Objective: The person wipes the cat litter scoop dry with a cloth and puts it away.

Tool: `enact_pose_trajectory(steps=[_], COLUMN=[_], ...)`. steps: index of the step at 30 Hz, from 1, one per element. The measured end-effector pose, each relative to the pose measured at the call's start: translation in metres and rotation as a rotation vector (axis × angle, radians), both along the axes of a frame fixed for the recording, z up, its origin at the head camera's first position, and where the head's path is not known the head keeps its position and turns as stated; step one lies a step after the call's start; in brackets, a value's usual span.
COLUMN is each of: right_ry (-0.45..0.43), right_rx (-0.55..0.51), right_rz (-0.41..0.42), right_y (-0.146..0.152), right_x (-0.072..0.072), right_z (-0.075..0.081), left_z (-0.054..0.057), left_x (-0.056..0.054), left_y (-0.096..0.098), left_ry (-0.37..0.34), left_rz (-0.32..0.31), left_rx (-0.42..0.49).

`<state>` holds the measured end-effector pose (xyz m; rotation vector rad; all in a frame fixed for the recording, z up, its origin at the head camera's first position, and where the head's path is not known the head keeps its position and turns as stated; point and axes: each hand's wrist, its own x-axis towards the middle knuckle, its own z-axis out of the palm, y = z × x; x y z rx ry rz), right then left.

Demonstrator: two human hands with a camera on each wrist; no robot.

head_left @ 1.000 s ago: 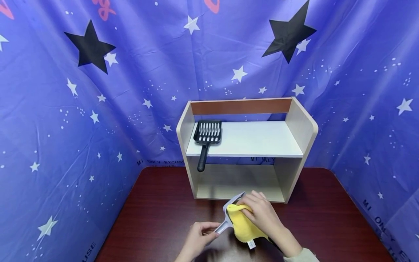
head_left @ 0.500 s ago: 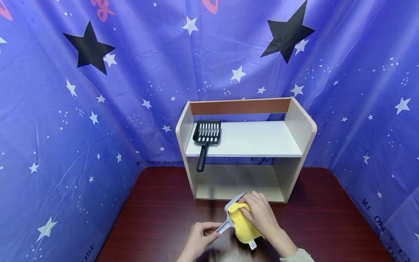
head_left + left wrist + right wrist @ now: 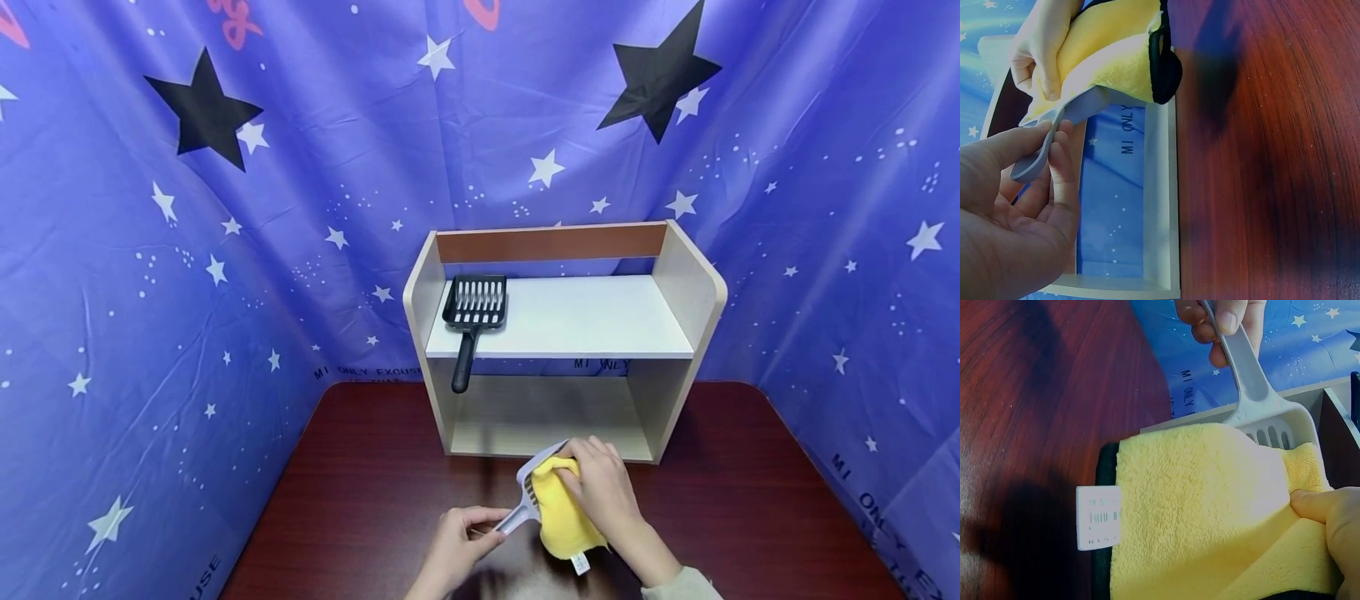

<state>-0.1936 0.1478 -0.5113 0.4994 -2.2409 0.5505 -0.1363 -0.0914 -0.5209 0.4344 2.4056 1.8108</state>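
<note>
My left hand [image 3: 453, 546] grips the handle of a grey slotted litter scoop [image 3: 517, 520] between thumb and fingers, low in the middle of the head view. With thumb and fingers, my right hand [image 3: 603, 492] pinches a yellow cloth [image 3: 561, 525] against the scoop's head. The cloth covers most of the head; in the right wrist view a few slots of the scoop [image 3: 1272, 434] show beside it. A white tag [image 3: 1099, 517] hangs from the cloth's dark edging. In the left wrist view, the cloth [image 3: 1116, 62] drapes beyond the scoop's handle [image 3: 1034, 164].
Behind the hands, a two-level wooden shelf [image 3: 566, 354] stands on the dark red table [image 3: 360, 483]. A black slotted scoop [image 3: 465, 354] lies at the left of its upper board, handle overhanging the front. A blue starry curtain [image 3: 337, 283] surrounds the table.
My right hand has shifted slightly, and the cloth's folded upper edge has slid right, so slots on the scoop's left side now show. The scoop has moved slightly right; the left hand stays on its handle.
</note>
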Motion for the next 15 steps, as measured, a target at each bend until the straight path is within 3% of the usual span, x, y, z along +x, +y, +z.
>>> enact_pose_trajectory(steps=[15], right_ry=[-0.022], right_rx=[0.011], right_rz=[-0.033], right_y=[0.011], right_x=[-0.0008], right_z=[0.0025], left_z=[0.0029], left_x=[0.0001], left_y=[-0.0051], left_ry=[0.03], left_rz=[-0.014], left_rx=[-0.009])
